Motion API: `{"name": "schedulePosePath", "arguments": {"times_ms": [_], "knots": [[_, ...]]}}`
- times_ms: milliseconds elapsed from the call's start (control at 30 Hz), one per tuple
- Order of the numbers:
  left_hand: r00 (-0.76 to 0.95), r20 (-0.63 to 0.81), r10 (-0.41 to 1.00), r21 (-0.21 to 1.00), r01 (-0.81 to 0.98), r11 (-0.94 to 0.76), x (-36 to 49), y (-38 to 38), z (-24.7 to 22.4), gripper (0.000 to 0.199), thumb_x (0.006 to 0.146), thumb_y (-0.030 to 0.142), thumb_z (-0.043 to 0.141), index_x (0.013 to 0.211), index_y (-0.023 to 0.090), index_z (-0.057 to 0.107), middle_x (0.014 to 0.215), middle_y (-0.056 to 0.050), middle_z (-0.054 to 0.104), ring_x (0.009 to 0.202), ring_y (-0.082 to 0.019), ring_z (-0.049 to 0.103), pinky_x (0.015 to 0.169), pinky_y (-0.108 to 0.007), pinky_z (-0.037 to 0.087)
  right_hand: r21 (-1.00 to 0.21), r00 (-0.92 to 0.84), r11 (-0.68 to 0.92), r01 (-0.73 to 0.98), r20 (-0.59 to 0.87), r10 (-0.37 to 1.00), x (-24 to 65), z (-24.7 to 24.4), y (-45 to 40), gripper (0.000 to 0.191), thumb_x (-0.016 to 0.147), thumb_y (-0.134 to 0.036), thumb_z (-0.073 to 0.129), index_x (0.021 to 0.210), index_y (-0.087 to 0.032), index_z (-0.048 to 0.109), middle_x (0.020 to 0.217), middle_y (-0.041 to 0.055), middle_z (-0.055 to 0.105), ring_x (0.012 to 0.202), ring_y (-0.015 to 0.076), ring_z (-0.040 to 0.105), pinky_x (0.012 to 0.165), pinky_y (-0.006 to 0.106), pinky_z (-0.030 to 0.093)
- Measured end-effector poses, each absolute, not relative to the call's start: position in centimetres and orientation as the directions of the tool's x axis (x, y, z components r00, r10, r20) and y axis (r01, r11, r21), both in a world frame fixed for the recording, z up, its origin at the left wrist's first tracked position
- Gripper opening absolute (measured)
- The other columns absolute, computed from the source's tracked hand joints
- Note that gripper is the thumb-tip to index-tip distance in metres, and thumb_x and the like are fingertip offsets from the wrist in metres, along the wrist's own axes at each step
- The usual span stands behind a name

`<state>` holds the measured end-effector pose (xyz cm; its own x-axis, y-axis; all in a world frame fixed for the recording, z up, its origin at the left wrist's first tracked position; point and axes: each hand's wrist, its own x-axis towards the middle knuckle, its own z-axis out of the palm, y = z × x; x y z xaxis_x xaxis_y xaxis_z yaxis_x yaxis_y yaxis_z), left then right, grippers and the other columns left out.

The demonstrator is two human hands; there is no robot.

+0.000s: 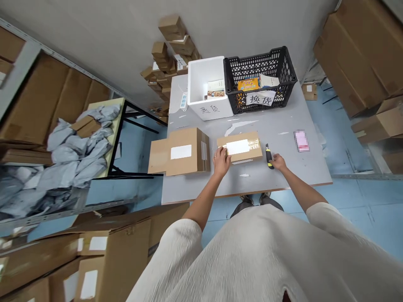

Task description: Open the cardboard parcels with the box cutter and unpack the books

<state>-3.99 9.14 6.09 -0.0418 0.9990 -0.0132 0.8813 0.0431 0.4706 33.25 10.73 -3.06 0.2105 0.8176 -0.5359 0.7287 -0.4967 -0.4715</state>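
A closed cardboard box with a white label and shiny tape on top lies on the grey table. My left hand grips its near left corner, fingers over the top and thumb at the front edge. To the right of this box is a black and yellow utility knife, its blade end pointing away from me. The fingers of my right hand are closed at the lower part of its handle; the exact contact is small. Left of my left hand stands a larger cardboard box with a flap folded out.
At the table's back stand a white foam box and a black plastic crate, both holding printed packets. A pink blurred item lies at right. Grey parcels fill a side table at left; stacked cartons stand nearer.
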Motion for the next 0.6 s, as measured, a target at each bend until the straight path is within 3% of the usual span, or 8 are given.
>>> {"name": "schedulePosePath", "arguments": {"times_ms": [200, 433, 600], "knots": [[-0.049, -0.011, 0.999, 0.486, 0.873, 0.048, -4.4, 9.1, 5.4, 0.047, 0.109, 0.04, 0.053, 0.153, 0.025, 0.06, 0.169, -0.018, 0.051, 0.16, -0.039, 0.043, 0.121, -0.06, 0.048, -0.363, 0.22, -0.473, 0.803, -0.557, 0.801, 32.0, -3.5, 10.6, 0.065, 0.091, -0.048, 0.078, 0.145, -0.021, 0.053, 0.146, 0.0164, 0.066, 0.125, 0.0291, 0.07, 0.091, 0.033, 0.054], [-0.06, 0.025, 0.998, 0.508, 0.861, 0.039, -4.3, 9.1, 5.0, 0.048, 0.11, 0.045, 0.052, 0.153, 0.026, 0.06, 0.167, -0.018, 0.052, 0.158, -0.04, 0.044, 0.117, -0.06, 0.052, -0.243, 0.149, -0.346, 0.906, -0.582, 0.8, 32.6, -2.3, 10.3, 0.05, 0.1, -0.038, 0.069, 0.142, -0.019, 0.051, 0.142, 0.0189, 0.066, 0.128, 0.0335, 0.068, 0.096, 0.039, 0.055], [-0.048, 0.019, 0.999, 0.525, 0.851, 0.031, -4.4, 9.2, 5.1, 0.048, 0.109, 0.046, 0.052, 0.151, 0.025, 0.062, 0.165, -0.019, 0.054, 0.157, -0.041, 0.047, 0.117, -0.06, 0.052, -0.182, 0.085, -0.223, 0.958, -0.56, 0.824, 32.7, -1.4, 10.3, 0.056, 0.101, -0.045, 0.07, 0.145, -0.019, 0.049, 0.146, 0.0211, 0.062, 0.132, 0.0358, 0.063, 0.102, 0.044, 0.053]]}}
